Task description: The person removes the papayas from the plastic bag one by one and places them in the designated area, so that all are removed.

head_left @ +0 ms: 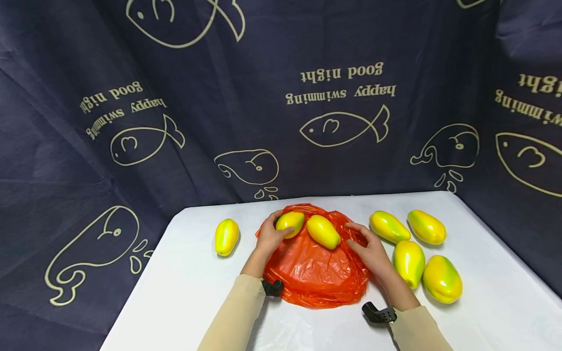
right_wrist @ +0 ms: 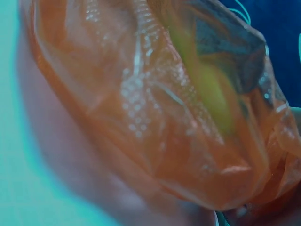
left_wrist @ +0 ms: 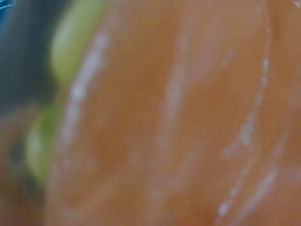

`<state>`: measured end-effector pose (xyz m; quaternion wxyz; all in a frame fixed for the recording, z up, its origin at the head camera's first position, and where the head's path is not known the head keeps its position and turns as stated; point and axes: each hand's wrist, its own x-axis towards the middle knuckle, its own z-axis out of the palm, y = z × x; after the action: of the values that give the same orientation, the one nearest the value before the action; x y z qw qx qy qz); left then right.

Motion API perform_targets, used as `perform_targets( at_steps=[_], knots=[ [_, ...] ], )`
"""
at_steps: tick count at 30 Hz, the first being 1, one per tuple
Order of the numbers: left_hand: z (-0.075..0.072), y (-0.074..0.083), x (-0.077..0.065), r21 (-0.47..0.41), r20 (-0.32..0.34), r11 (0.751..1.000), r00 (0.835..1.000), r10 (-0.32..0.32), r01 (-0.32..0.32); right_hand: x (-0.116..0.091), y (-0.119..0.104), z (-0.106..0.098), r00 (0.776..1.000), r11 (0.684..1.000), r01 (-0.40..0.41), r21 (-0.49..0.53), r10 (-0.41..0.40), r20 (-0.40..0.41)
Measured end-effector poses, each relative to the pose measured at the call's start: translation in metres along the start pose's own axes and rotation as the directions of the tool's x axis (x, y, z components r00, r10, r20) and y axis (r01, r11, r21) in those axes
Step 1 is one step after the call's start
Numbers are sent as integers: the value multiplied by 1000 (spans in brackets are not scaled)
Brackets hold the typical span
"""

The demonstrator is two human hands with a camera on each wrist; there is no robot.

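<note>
A red plastic bag (head_left: 307, 273) lies spread in the middle of the white table. Two yellow-green papayas rest on it: a left one (head_left: 293, 222) and a right one (head_left: 323, 232). My left hand (head_left: 269, 236) holds the left papaya, thumb on its near side and fingers behind it. At the bag's right edge is my right hand (head_left: 370, 248), thumb and fingers apart, beside the right papaya with a gap between. Bag film (left_wrist: 164, 117) fills most of the left wrist view, blurred. In the right wrist view the bag (right_wrist: 141, 117) covers much of the hand.
One papaya (head_left: 227, 237) lies alone on the left of the table (head_left: 184, 292). Several more papayas (head_left: 409, 263) are grouped right of my right hand, close by the forearm. A dark blue cloth (head_left: 246, 107) with fish drawings stands behind and at the sides.
</note>
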<state>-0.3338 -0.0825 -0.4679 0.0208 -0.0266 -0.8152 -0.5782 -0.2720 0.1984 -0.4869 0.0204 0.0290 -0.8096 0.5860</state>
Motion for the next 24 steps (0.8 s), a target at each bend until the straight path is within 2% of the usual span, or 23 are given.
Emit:
perform_targets(
  at_steps=[5,13,24],
  knots=[
    [1,-5,0,31,3,999,1000,-13,13,0,-1,0,1000,1000,-11,2,11,1],
    [2,-8,-2,27,-9,1000,1000,14,-14,0,0,1,1000,1000,-18,-1,18,1],
    [-2,-2,-6,6,-45,1000,999,19,-18,3,4,2,1000,1000,-13,1,13,10]
  ],
)
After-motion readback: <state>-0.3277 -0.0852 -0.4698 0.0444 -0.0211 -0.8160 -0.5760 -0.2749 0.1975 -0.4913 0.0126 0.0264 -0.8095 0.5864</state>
